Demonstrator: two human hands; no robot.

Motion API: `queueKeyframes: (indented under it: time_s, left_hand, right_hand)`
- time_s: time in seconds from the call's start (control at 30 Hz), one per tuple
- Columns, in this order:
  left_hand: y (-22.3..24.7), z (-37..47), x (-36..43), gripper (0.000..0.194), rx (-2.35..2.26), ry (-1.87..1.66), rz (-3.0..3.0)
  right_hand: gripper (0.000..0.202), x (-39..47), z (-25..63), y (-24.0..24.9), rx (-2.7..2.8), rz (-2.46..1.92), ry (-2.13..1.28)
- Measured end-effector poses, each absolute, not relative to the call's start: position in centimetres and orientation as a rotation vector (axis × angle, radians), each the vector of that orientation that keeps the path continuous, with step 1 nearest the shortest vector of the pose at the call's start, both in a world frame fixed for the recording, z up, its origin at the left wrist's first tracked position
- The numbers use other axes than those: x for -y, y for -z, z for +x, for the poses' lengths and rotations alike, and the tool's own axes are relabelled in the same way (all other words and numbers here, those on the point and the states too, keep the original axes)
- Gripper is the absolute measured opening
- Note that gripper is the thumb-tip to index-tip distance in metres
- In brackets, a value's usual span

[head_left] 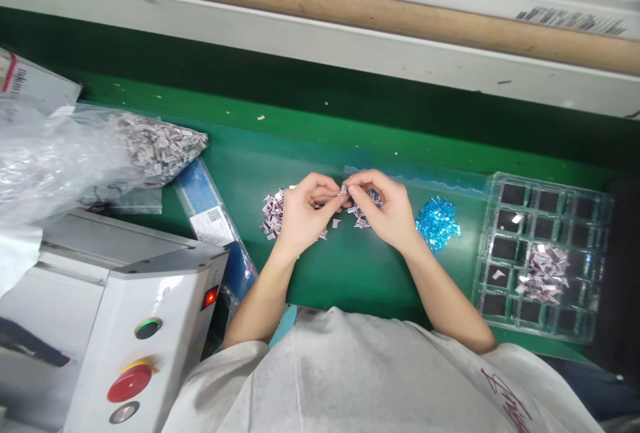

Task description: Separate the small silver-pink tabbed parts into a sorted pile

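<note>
My left hand point(309, 212) and my right hand point(384, 210) meet above the green mat, fingertips pinched together. Between them is a small silvery piece point(343, 190), which both hands appear to grip. Under and beside my left hand lies a pile of small pinkish-grey pieces point(273, 214). More such pieces point(361, 218) lie partly hidden beneath my right hand. One loose piece point(335, 224) rests on the mat between the hands. To the right of my right wrist is a heap of small shiny blue pieces point(438, 225).
At the right stands a clear compartment tray point(493, 220) with pinkish-grey pieces point(544, 273) heaped in it. A clear bag point(160, 146) of small parts lies at the left, near a blue packet with a label point(213, 225). A grey machine point(150, 286) with buttons fills the lower left.
</note>
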State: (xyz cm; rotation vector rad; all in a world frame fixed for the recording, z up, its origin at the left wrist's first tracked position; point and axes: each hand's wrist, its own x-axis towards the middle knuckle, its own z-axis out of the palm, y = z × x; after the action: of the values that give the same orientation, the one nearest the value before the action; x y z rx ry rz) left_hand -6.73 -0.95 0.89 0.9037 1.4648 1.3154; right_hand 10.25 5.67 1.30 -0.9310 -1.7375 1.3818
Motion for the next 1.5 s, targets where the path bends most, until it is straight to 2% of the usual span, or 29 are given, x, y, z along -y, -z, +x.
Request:
queueKeyframes:
  time_s: [0.3, 0.5, 0.63, 0.73, 0.83, 0.93, 1.03, 1.13, 1.23, 1.37, 1.5]
  left_hand:
    - [-0.4, -6.8, 1.2, 0.031, -1.462, -1.307, 0.966]
    - [-0.2, -6.7, 1.1, 0.029, -1.441, -1.263, 0.999]
    - [-0.7, -7.5, 1.1, 0.026, -1.461, -1.193, 1.118]
    - [-1.5, -9.2, 1.3, 0.025, -1.558, -1.041, 1.455]
    - [-2.3, -10.8, 1.7, 0.026, -1.592, -0.707, 1.846]
    - [-2.3, -11.1, 1.9, 0.022, -1.569, -0.456, 2.000]
    - [-2.0, -10.3, 1.9, 0.012, -1.539, -0.366, 2.064]
    - [-1.8, -9.6, 1.9, 0.010, -1.490, -0.373, 2.071]
    - [-2.0, -9.5, 1.8, 0.014, -1.445, -0.469, 1.993]
    - [-2.3, -9.6, 1.8, 0.015, -1.375, -0.728, 1.815]
    - [-2.6, -9.5, 1.8, 0.016, -1.333, -0.978, 1.665]
  right_hand:
    - [0.010, -6.0, 10.2, -1.5, 1.868, -0.914, -1.268]
    - [0.007, -6.4, 10.2, -1.0, 1.876, -0.959, -1.306]
    - [0.015, -6.6, 10.6, -0.9, 1.870, -0.932, -1.394]
    - [0.020, -7.0, 11.2, -0.8, 1.888, -0.974, -1.339]
    - [0.025, -7.4, 11.9, -0.5, 1.985, -1.045, -1.287]
    - [0.035, -7.8, 12.2, -0.3, 2.084, -1.078, -1.244]
    - [0.035, -8.1, 12.1, -0.3, 2.097, -1.109, -1.153]
    - [0.027, -8.6, 11.9, 0.0, 2.081, -1.186, -0.894]
    - [0.029, -9.3, 11.7, 0.8, 2.101, -1.267, -0.637]
    - [0.038, -10.0, 11.5, 2.0, 2.175, -1.330, -0.541]
    - [0.033, -10.2, 11.1, 2.3, 2.200, -1.372, -0.500]
